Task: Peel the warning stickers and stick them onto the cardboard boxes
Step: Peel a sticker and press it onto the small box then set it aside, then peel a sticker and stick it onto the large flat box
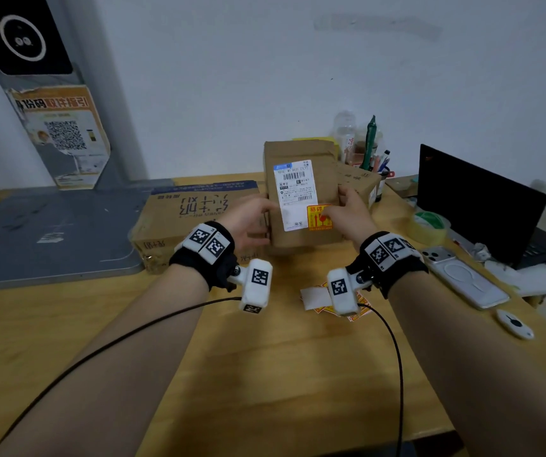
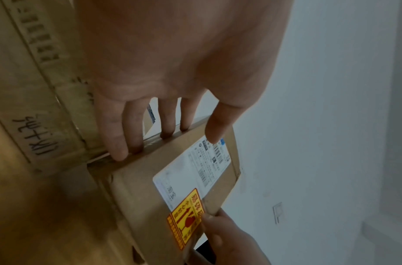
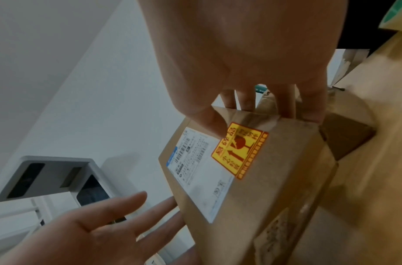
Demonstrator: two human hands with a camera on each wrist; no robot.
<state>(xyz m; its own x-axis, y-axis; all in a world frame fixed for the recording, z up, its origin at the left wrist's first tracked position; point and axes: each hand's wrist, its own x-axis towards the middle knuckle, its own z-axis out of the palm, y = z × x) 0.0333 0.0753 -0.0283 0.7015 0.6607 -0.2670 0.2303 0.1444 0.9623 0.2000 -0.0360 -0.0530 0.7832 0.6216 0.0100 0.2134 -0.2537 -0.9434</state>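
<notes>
I hold a small cardboard box (image 1: pixel 301 239) (image 2: pixel 136 190) (image 3: pixel 277 182) tilted up above the wooden table. It carries a white shipping label (image 1: pixel 294 192) and a yellow-red warning sticker (image 1: pixel 318 218) (image 2: pixel 186 217) (image 3: pixel 239 150) at the label's lower right corner. My right hand (image 1: pixel 347 209) (image 3: pixel 249 118) grips the box's right edge, thumb lying on the sticker's top, fingers wrapped behind. My left hand (image 1: pixel 251 219) (image 2: pixel 168 143) (image 3: pixel 104 229) is flat, its straight fingers touching the box's left side.
A large printed carton (image 1: pixel 192 219) lies left of the box, another box (image 1: pixel 360 183) behind it. Loose sticker sheets (image 1: pixel 360 313) and white backing paper (image 1: pixel 314 296) lie under my right wrist. A phone (image 1: pixel 466 282), laptop (image 1: pixel 476 206), tape roll (image 1: pixel 429 225) and pen cup (image 1: pixel 373 159) crowd the right.
</notes>
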